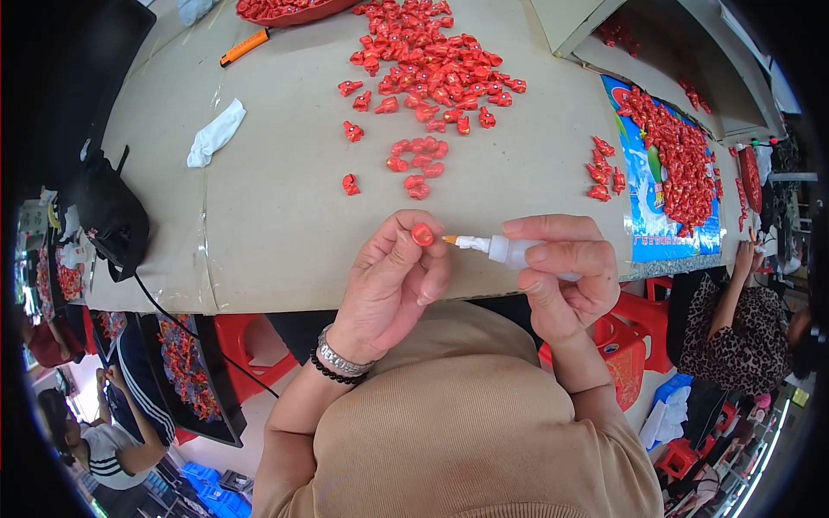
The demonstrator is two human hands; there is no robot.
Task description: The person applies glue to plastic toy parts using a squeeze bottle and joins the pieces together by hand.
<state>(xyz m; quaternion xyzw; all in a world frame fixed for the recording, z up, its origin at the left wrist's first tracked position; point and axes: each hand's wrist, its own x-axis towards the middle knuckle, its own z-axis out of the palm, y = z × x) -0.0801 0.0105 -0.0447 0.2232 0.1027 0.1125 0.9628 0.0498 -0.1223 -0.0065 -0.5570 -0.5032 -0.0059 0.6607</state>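
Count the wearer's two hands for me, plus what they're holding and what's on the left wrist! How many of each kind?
Hands: 2, the left hand and the right hand
Small red piece in the left hand: 1
Squeeze bottle in the right hand: 1
Silver wristband: 1
Black beaded bracelet: 1
Total: 6

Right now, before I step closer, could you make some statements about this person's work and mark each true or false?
1. The left hand pinches a small glossy red piece. True.
2. The right hand holds a translucent white plastic bottle. True.
3. The silver metal wristband is on the right wrist. False: it is on the left.
4. A loose heap of red pieces lies on the beige table. True.
5. The blue printed sheet lies at the table's left. False: it is at the right.
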